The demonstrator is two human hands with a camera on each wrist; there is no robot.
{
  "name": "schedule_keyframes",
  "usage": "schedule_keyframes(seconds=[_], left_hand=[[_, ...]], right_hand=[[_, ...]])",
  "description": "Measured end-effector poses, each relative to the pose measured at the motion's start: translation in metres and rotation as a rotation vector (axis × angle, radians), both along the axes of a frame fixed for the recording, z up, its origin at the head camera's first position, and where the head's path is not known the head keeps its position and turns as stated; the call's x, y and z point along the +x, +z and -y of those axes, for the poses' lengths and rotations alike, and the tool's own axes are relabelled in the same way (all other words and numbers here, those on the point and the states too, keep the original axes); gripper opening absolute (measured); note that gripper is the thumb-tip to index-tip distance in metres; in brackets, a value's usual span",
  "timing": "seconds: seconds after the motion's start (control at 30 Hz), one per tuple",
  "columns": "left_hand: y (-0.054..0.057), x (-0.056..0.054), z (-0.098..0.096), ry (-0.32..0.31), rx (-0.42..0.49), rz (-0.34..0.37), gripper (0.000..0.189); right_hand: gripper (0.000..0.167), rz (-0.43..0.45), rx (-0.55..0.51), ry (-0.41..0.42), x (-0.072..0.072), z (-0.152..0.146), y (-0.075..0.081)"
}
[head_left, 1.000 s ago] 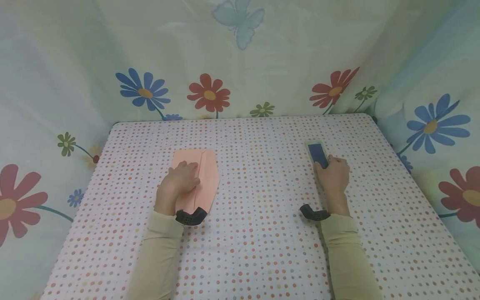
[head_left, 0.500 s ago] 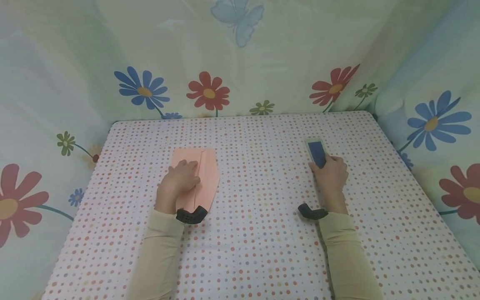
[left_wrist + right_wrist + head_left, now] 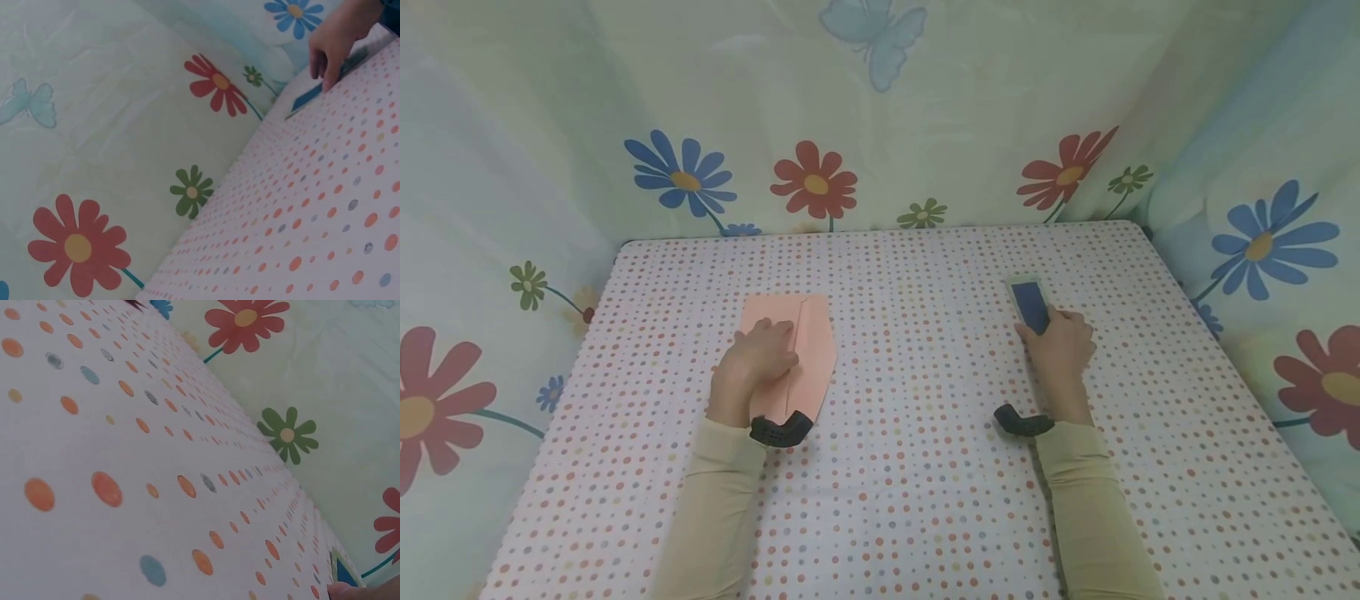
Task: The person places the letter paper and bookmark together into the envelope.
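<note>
A pink envelope (image 3: 816, 354) lies on the table, left of centre, its flap side up with a lengthwise seam showing. My left hand (image 3: 756, 358) rests on top of it, thumb and fingers near the seam. Towards the right, my right hand (image 3: 1062, 346) holds the near end of a thin, flat rectangle (image 3: 1030, 304) with a dark blue middle and a pale green border. Its thumb lies along the left edge, fingers at the right. The rectangle seems to lie on the table; its lower part is covered. In the right wrist view only a corner of the blue rectangle (image 3: 343, 573) shows.
A white dotted cloth covers the table (image 3: 887, 483). Flower-printed curtains (image 3: 970, 108) stand close behind its back edge and along both sides. Each wrist carries a black curved device (image 3: 782, 430).
My right thumb has slid left to the edge of the blue rectangle, and the right hand has shifted slightly left. The left hand and envelope stay put; the head view drifts a little.
</note>
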State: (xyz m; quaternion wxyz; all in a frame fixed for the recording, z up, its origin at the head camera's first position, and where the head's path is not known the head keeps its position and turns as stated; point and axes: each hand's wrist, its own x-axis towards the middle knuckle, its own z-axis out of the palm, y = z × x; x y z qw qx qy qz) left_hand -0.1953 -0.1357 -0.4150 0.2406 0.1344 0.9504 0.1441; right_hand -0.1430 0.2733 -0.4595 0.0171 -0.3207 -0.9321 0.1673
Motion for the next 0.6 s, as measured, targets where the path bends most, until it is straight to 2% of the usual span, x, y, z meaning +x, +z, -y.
schedule_keyframes(seconds=[0.27,0.6], left_hand=[[-0.001,0.001,0.001,0.016,-0.012,0.016,0.065],[-0.001,0.0,-0.001,-0.002,-0.009,0.004,0.064]], right_hand=[[0.07,-0.04,-0.066,-0.006,0.003,0.0,0.004],[0.071,-0.043,-0.115,-0.027,-0.001,-0.015,-0.006]])
